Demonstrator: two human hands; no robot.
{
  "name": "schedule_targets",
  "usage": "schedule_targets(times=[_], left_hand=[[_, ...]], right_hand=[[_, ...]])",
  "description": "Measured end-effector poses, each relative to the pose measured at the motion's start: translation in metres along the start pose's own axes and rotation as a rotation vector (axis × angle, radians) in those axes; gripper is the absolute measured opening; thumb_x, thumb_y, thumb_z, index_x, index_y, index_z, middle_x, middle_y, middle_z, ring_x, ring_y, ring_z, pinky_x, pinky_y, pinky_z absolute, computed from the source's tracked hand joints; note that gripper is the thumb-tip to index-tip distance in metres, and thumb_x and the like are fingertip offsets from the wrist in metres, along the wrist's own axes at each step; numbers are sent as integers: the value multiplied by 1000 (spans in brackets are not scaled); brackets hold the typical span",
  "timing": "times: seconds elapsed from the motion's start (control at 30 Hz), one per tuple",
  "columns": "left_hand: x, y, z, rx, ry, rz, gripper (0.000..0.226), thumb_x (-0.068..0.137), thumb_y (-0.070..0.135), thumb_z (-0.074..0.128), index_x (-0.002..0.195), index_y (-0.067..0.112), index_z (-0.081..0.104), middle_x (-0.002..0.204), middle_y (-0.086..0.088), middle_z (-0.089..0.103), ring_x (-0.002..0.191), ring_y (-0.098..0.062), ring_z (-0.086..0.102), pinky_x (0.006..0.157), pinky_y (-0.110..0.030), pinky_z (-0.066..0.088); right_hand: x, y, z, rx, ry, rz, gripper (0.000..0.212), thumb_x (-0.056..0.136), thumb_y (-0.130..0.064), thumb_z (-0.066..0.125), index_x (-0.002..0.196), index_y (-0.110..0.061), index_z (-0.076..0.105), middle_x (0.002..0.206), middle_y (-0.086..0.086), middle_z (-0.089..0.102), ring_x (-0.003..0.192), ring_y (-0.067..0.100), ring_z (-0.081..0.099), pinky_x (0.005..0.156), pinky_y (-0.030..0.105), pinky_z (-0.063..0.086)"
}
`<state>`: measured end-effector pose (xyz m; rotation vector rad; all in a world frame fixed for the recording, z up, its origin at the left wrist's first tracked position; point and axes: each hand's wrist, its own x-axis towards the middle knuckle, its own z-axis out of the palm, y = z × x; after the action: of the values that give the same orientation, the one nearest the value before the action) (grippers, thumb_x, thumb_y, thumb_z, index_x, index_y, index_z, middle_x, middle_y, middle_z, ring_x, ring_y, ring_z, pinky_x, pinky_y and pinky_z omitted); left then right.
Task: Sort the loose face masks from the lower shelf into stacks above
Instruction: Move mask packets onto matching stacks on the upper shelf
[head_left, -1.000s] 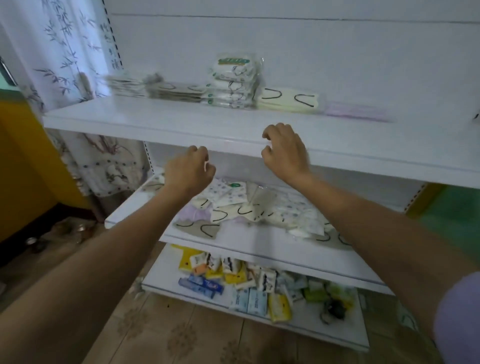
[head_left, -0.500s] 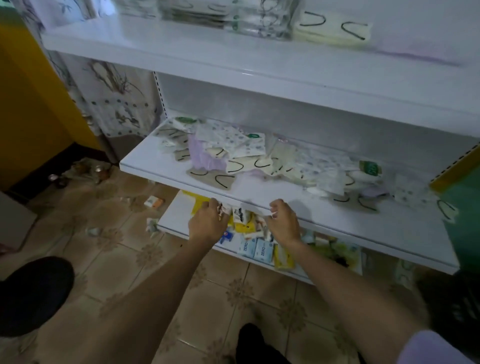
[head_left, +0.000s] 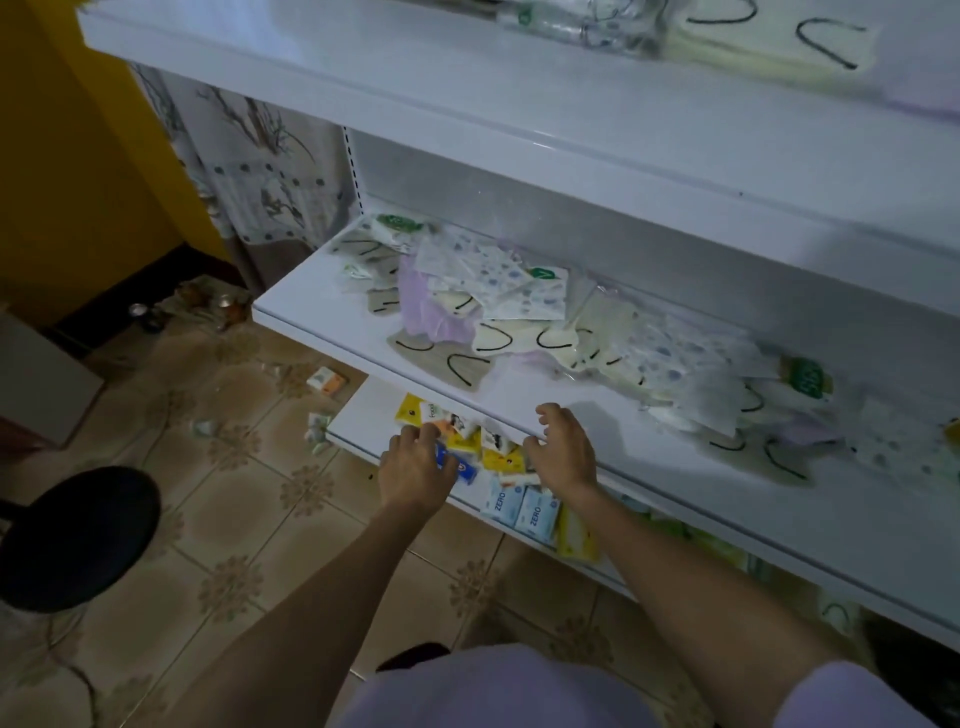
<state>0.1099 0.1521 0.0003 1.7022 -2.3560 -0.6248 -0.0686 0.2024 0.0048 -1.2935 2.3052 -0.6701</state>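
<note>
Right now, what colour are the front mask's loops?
Black loops on the mask, head view.

Loose face masks (head_left: 550, 338), beige, cream, lilac, dotted white, strewn overlapping across middle shelf (head_left: 311, 312); stacks (head_left: 769, 41) on top shelf (head_left: 467, 104)

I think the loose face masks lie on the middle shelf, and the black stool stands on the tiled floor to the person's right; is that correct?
Not quite: the head view shows the black stool on the tiled floor to the person's left. The loose face masks do lie on the middle shelf.
</note>
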Motion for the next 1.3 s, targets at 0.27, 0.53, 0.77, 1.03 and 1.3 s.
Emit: schedule_targets(times=[0.27,0.53,0.77,1.03,1.3], left_hand=[[33,-32,-10,1,20,18,37,89,28,55,120,8,54,115,-16,55,102,-33,52,78,-37,43],[99,-88,-40,-43,-33,75,40,85,28,56,115,2,57,110,-23,56,101,-41,53,76,-42,44],[176,-128,-48,-47,-92,167,39,81,23,59,111,-2,60,106,-26,58,98,-43,55,78,-47,46],[241,-101,-51,-137,-149,183,39,84,17,63,119,1,55,113,-26,54,104,-40,52,86,-40,43],[334,-69,-37,-405,-14,-61,38,88,19,55,118,-3,52,117,-25,57,108,-39,54,88,-40,43]], right_hand=[[46,-31,15,3,-36,13,46,88,-16,55,133,-10,46,128,12,54,116,28,52,93,38,44],[90,-80,55,29,-47,135,48,88,-16,55,134,-8,45,132,13,51,121,29,49,97,39,42],[116,-107,78,168,29,254,53,87,-15,57,138,-11,41,128,18,50,117,31,49,94,35,42],[141,-80,49,140,124,432,62,89,-21,57,144,-12,30,143,16,41,129,29,41,102,36,36],[216,-54,22,146,355,427,57,86,-22,60,136,-5,38,134,19,47,120,32,48,94,34,39]])
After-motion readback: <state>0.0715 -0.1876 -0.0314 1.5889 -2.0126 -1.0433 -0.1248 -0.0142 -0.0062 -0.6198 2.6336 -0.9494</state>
